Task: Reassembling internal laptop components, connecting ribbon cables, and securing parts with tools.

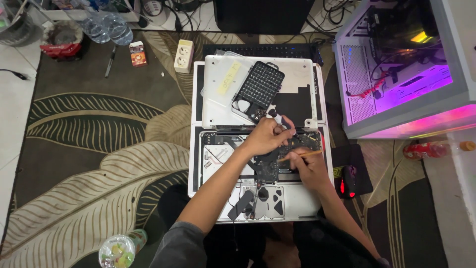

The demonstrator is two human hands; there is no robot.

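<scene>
We see an opened laptop (258, 198) flat on a leaf-pattern rug (89, 149), bottom cover off. Its silver shell frames a dark board (270, 168), with black parts and bare cutouts nearer the body. The removed cover (218, 106) lies just beyond it, touching its far edge, with a black bit case (259, 85) on top.

Our left hand (265, 136) is over the board's far edge, fingers curled tight round a screwdriver (281, 121) with a dark and white handle, tip down toward the board. Our right hand (310, 166) rests on the board's right side, fingers pinching a thin wooden stick (300, 156) that points left across the board.

Right of the laptop stands a PC case (396, 69) lit pink. A white socket strip (184, 55) lies on the rug beyond the cover.
</scene>
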